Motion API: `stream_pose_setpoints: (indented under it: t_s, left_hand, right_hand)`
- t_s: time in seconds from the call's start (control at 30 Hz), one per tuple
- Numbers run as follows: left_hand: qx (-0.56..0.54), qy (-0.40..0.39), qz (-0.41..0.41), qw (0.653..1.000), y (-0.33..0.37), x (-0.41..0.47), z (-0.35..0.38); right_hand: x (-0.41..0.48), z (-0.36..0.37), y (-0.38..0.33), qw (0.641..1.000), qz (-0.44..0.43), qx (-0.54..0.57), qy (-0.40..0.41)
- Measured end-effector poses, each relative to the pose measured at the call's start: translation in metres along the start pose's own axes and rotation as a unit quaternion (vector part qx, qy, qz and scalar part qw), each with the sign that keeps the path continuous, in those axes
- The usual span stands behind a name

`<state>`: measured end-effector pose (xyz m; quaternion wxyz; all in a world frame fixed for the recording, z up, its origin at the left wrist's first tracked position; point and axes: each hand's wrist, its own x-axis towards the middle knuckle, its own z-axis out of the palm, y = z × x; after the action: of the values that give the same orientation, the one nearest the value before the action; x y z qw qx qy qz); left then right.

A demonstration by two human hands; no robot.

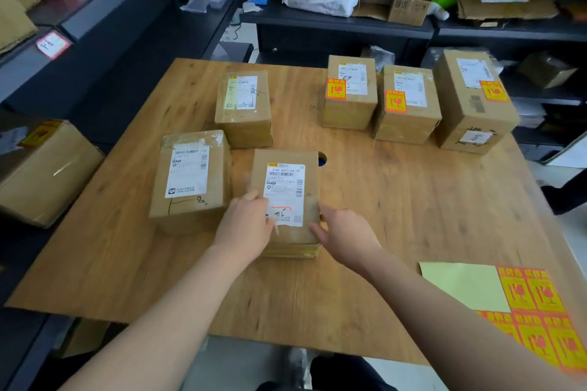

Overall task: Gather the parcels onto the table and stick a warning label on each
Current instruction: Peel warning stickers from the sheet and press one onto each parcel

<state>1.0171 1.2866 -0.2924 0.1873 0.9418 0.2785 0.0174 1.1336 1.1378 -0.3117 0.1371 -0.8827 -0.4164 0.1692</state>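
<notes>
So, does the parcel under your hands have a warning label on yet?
Off: the parcel shows only a white shipping label, no orange sticker.
</notes>
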Motion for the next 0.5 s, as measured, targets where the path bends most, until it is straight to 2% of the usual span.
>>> stream_pose_setpoints:
  t_s: [0.33,0.5]
  left_hand:
    - [0.014,0.011,0.091,0.996,0.069,-0.033,0.057]
    - [0.045,0.011,0.069,0.997,0.092,-0.040,0.065]
  right_hand:
    - [-0.072,-0.006,0.075,0.998,0.035,-0.034,0.046]
    - [-0.090,-0.012,0.096,0.999,0.019,0.001,0.035]
